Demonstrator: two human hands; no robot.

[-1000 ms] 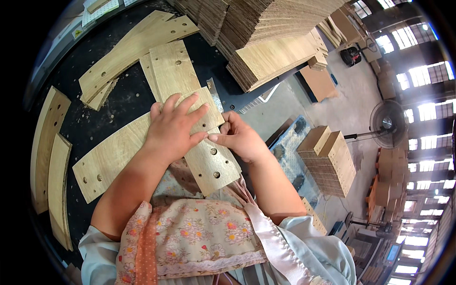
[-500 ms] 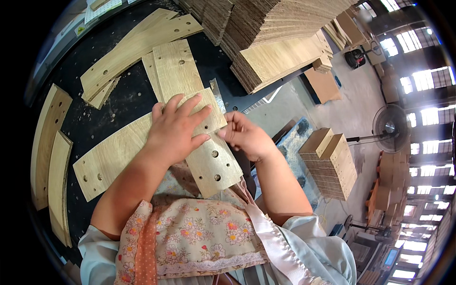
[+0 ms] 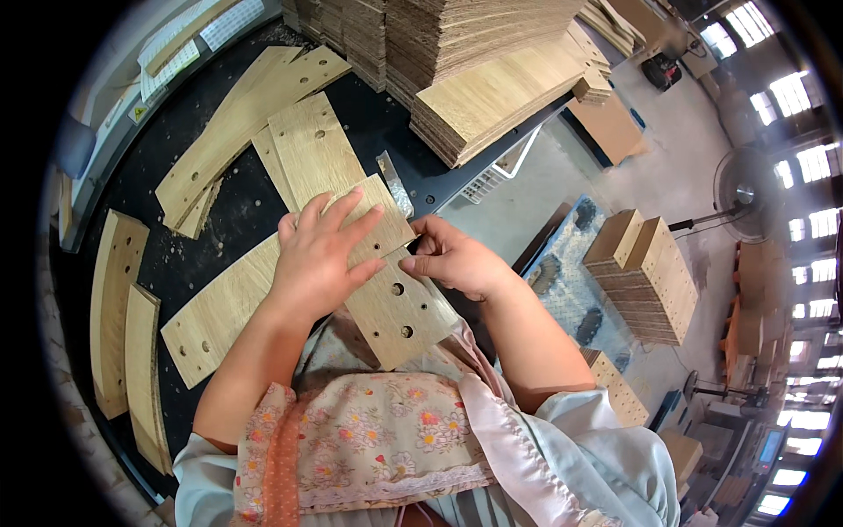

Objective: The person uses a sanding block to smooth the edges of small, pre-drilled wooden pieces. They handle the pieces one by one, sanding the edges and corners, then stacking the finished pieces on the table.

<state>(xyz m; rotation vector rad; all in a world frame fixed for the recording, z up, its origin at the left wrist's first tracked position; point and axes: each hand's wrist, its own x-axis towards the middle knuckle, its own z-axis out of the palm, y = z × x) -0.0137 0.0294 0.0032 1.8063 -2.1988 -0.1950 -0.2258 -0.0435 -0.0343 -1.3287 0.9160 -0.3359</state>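
Note:
My left hand lies with fingers spread on a short pale wood-grain board, pressing it from above. Below that board, a second drilled board with several round holes projects toward my apron. My right hand is closed in a pinch at the right edge where the two boards meet. Whatever is between its thumb and fingers is hidden. A longer board extends away beneath my left fingers. A wide board with two holes near its end lies left of my forearm.
Curved drilled boards rest at the black table's left; others lie farther back. Tall board stacks stand at the far side. Right of the table are a blue pallet, another board stack and a fan.
The whole view has shifted and turned slightly. Both hands keep almost the same places on the boards, my left spread and my right pinching at the edge.

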